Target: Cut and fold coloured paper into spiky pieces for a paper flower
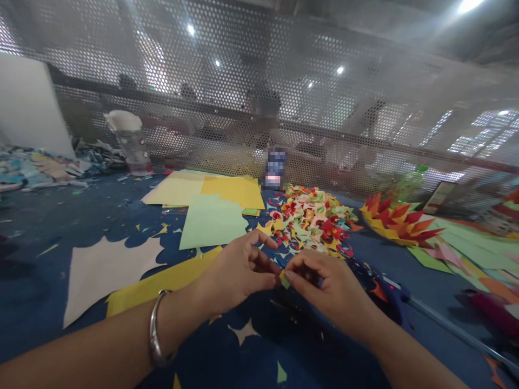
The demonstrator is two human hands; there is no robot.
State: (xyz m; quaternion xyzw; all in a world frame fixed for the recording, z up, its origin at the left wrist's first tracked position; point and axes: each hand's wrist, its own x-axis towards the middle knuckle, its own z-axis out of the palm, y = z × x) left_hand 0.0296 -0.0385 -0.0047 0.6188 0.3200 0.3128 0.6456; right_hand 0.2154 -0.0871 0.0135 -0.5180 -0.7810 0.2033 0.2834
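You are pinching a small paper piece at centre in the grip of left hand and right hand, with loose cutouts apparently awaiting use at one o'clock, a spiky paper cluster seemingly assembled at two, and part-cut sheets remaining at eleven.

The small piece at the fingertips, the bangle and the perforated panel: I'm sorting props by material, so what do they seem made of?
Small piece: probably matte paper; it looks thin and shineless.
Bangle: looks like polished silver-coloured metal, judging by its bright highlights; which metal is unclear.
Perforated panel: likely grey sheet metal, dull, given its regular holes; plastic remains possible.
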